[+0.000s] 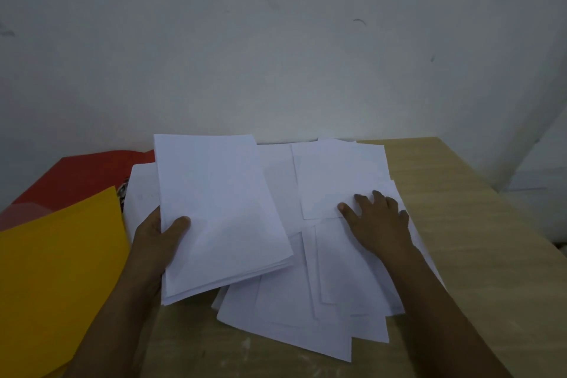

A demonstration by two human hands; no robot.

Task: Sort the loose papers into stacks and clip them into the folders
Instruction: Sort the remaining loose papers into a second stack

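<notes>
My left hand (159, 239) grips a stack of white sheets (221, 212) by its left edge, thumb on top, the stack lifted and tilted above the table. Loose white papers (306, 310) lie spread over the middle of the wooden table (460, 224), overlapping at odd angles. My right hand (377, 218) rests flat on these loose papers, fingers spread, fingertips on one sheet (334, 178). A yellow folder (55, 270) lies at the left, and a red folder (79, 178) sits behind it.
A pale wall (276, 40) rises directly behind the table. The table's right edge runs diagonally at the far right. A small patterned object (122, 190) peeks out between the red folder and the papers.
</notes>
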